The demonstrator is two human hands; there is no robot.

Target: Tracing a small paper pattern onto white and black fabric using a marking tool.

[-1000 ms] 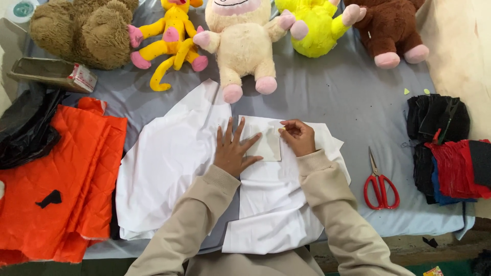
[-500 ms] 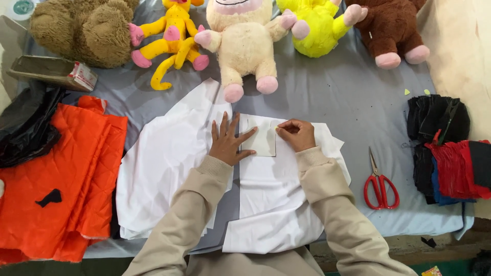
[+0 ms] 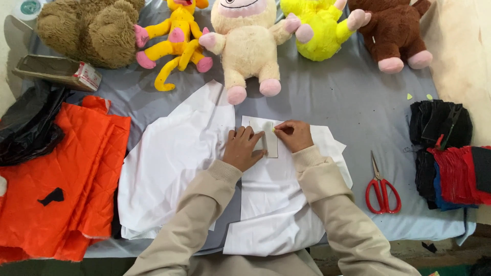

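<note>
Our hands meet: left hand point(image 3: 244, 148), drawn in since a moment ago, flat on the small pale patch point(image 3: 269, 142); right hand point(image 3: 292, 135) pinching its edge on white fabric point(image 3: 174, 163).

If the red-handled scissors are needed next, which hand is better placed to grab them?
Probably the right hand. The red-handled scissors lie on the grey table cover on that side, beyond the white fabric. The left hand lies flat on the small pale card template, and would have to cross over.
</note>
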